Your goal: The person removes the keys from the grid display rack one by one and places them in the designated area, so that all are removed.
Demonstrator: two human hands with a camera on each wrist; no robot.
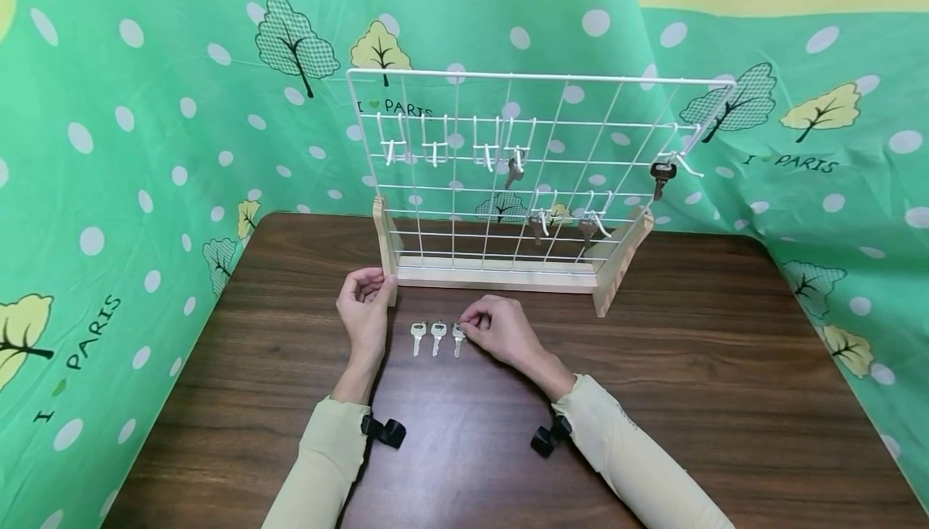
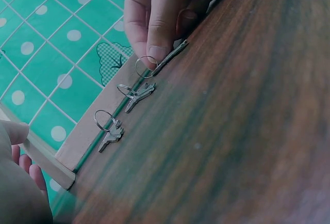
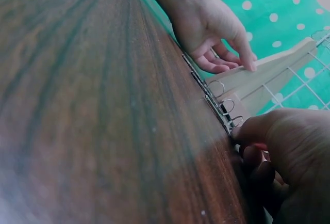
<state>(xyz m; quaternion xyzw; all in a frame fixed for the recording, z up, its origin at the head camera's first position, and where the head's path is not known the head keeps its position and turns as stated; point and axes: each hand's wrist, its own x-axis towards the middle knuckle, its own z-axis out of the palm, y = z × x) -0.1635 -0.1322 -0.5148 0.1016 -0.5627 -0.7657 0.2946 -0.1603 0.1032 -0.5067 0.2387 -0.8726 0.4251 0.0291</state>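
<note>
Three silver keys with rings lie in a row on the table: a left key (image 1: 417, 339), a middle key (image 1: 438, 339) and a right key (image 1: 458, 342). The right hand (image 1: 504, 331) pinches the head end of the right key (image 2: 172, 58), whose ring stands up by the fingertips in the left wrist view. Behind the keys is a white wire rack (image 1: 493, 275) on a wooden base. The left hand (image 1: 365, 315) holds the rack's left wooden side (image 3: 278, 72) between thumb and fingers.
Darker keys hang on the rack: one upper middle (image 1: 514, 171), two lower (image 1: 537, 228), and one at the right end (image 1: 662, 178). White hooks (image 1: 435, 152) without keys are at the upper left. A green patterned cloth (image 1: 181, 110) surrounds the wooden table (image 1: 689, 392).
</note>
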